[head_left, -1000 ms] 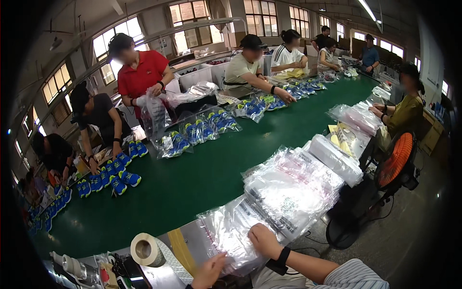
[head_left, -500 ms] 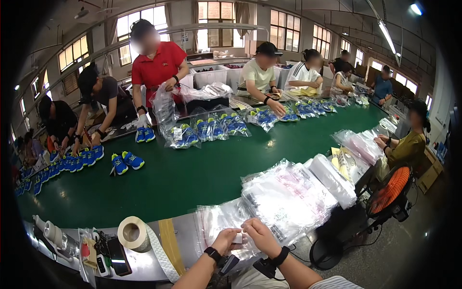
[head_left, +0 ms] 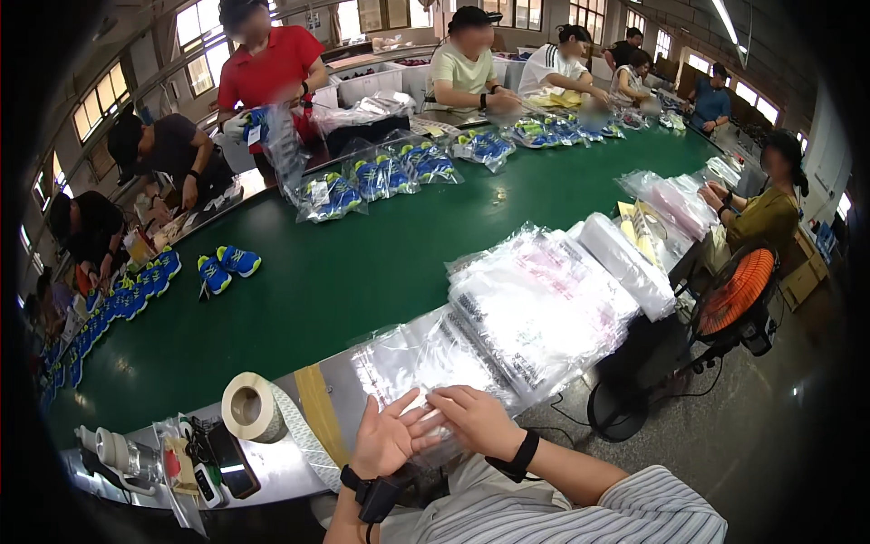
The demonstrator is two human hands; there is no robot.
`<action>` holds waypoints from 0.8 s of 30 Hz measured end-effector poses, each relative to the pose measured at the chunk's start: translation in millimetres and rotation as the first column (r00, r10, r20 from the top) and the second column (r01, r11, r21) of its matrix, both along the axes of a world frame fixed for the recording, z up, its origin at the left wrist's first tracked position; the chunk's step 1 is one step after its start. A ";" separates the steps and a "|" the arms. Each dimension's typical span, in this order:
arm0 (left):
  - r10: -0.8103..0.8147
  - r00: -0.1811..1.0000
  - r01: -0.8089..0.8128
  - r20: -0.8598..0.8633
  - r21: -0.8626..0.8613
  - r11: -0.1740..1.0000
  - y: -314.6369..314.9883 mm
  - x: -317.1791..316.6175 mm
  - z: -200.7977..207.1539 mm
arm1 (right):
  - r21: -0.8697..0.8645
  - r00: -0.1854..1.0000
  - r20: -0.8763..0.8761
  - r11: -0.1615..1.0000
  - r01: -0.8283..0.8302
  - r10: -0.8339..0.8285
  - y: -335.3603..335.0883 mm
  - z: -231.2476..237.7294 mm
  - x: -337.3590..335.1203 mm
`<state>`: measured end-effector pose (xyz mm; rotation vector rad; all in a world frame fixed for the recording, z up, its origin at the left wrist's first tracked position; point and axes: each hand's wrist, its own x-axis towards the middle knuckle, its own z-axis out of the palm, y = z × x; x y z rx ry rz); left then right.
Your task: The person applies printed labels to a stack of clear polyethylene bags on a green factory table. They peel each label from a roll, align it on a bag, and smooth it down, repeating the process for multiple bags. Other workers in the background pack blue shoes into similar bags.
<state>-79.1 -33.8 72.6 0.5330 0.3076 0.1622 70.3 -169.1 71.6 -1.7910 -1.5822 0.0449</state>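
My left hand [head_left: 391,435] is turned palm up with its fingers spread, at the near edge of a clear plastic bag [head_left: 421,349]. Against its fingertips lie the fingers of my right hand [head_left: 478,422], stretched out with the back of the hand up. I see nothing held in either hand, though the spot where the fingers meet is partly covered. A thick stack of clear plastic bags [head_left: 544,304] lies just beyond, to the right. A roll of labels [head_left: 252,408] stands left of my hands, its backing strip [head_left: 306,440] trailing toward me.
Blue-and-lime shoes [head_left: 228,268] sit on the green belt [head_left: 299,308], with bagged pairs [head_left: 390,174] along its far side. Several co-workers stand around it, one in a red shirt [head_left: 272,72]. A phone [head_left: 232,462] lies at left; an orange-bladed fan [head_left: 736,290] stands at right.
My left hand has opened and turned palm up, and my right fingers have straightened. A small white piece between my hands no longer shows. The red-shirted person's shoes have come up off the belt.
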 end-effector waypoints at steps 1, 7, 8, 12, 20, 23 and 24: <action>0.050 0.999 -0.049 -0.008 0.040 0.998 -1.3 -3.3 0.6 | 0.039 0.996 -0.070 0.998 0.053 -0.051 0.5 2.9 0.0; 0.283 0.928 -0.219 -0.244 0.257 0.941 -16.5 6.3 -35.7 | -0.021 0.839 -0.543 0.999 0.044 -0.049 26.2 -41.4 27.6; 0.181 0.953 -0.108 -0.242 0.289 0.951 -8.3 5.4 -37.6 | -0.059 0.837 -0.538 0.995 0.086 -0.104 33.8 -29.1 23.6; -0.109 0.992 0.102 0.058 0.105 0.989 18.7 23.2 -59.0 | -0.183 0.884 -0.452 0.982 0.035 -0.116 33.0 -73.2 20.7; -0.098 0.991 0.111 -0.090 0.148 0.983 46.6 16.8 -66.1 | -0.054 0.744 -0.667 0.998 -0.017 -0.023 66.8 -136.8 30.3; -0.048 0.994 0.063 -0.100 0.157 0.986 57.6 22.6 -68.5 | -0.016 0.636 -0.772 1.000 0.004 -0.015 68.9 -134.5 26.5; -0.025 0.994 0.041 -0.102 0.154 0.987 61.9 22.5 -70.8 | -0.021 0.616 -0.788 1.000 -0.006 -0.013 68.6 -130.0 26.9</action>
